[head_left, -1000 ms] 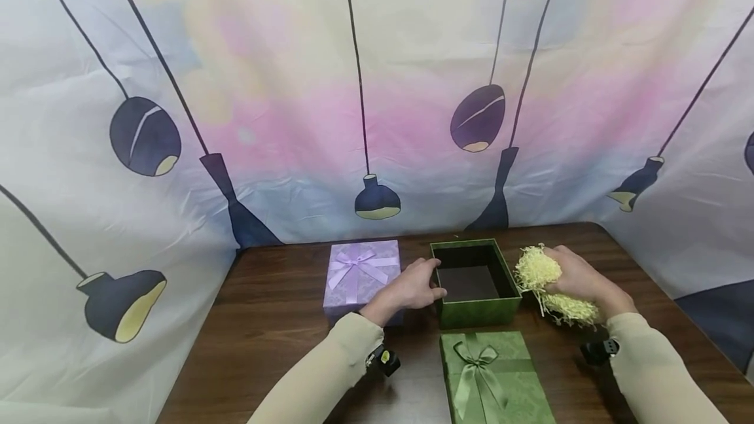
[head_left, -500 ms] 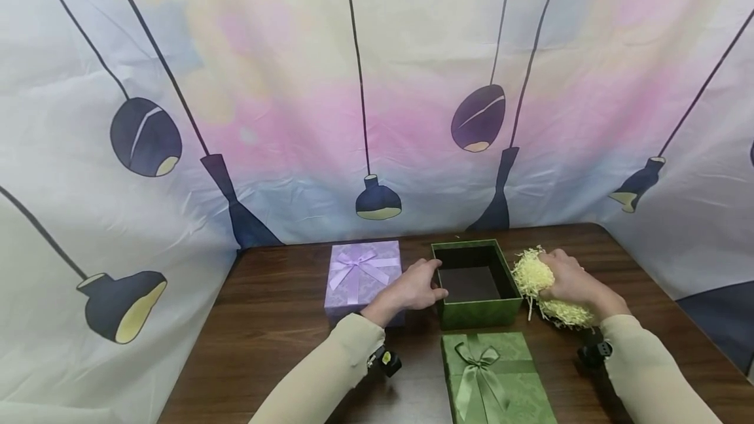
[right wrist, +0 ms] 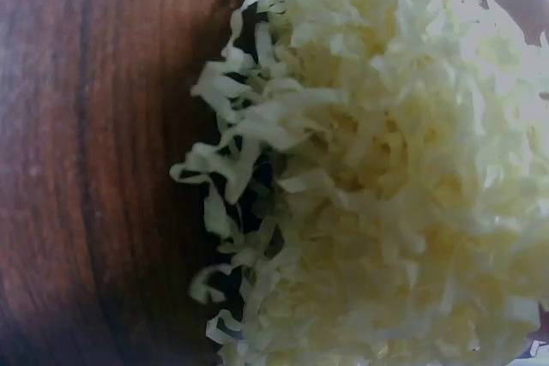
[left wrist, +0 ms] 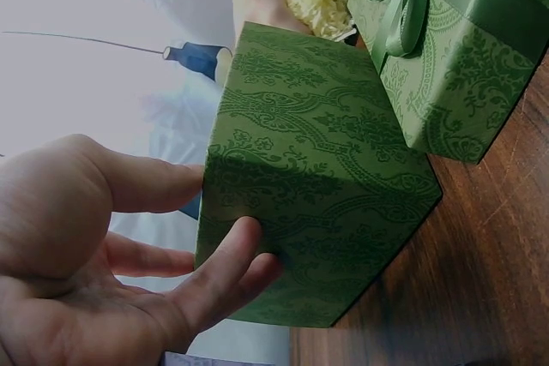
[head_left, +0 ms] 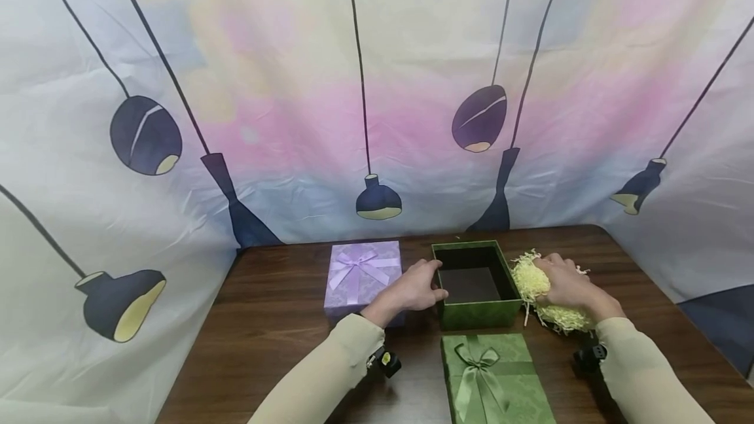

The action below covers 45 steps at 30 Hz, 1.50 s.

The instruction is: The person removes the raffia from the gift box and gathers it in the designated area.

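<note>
Yellow shredded paper (head_left: 530, 279) lies just right of open green box (head_left: 480, 316), on surface (head_left: 265, 319). Your right hand (head_left: 567, 283) grips clump; fingertips buried. Your left hand (head_left: 415, 285) has fingers loosely spread, tips against box's left wall. Expect shreds light, soft, springy, prone to dropping strands: cup whole clump from low down, don't pinch top. Box looks stiff but probably light, could slide; steady it by wall near rim. Versus second ago: your right hand and clump nearer box; left hand, box unmoved.
</note>
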Available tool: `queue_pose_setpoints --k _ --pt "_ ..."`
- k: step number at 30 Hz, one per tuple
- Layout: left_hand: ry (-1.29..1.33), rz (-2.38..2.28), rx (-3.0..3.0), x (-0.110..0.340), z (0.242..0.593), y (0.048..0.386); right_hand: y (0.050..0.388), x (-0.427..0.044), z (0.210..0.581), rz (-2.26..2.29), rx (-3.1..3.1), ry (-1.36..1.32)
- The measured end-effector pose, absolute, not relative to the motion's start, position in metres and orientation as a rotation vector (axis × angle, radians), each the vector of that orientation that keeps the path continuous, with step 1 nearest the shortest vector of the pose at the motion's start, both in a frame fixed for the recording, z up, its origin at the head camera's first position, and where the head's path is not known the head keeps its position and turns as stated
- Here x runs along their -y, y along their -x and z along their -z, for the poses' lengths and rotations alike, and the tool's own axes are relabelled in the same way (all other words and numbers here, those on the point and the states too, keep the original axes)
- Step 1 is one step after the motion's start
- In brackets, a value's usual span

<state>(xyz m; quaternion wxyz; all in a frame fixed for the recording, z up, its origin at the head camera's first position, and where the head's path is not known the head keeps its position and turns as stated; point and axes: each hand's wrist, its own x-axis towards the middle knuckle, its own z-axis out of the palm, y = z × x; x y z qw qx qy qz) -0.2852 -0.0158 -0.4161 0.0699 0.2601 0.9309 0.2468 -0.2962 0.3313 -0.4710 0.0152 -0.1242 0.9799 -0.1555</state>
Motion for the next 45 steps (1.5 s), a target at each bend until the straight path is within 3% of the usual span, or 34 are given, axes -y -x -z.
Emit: queue_pose_setpoints --k 45 --pt "-0.812 -0.687 -2.825 0.015 0.417 0.285 0.299 -0.327 0.49 0.432 -3.034 0.341"
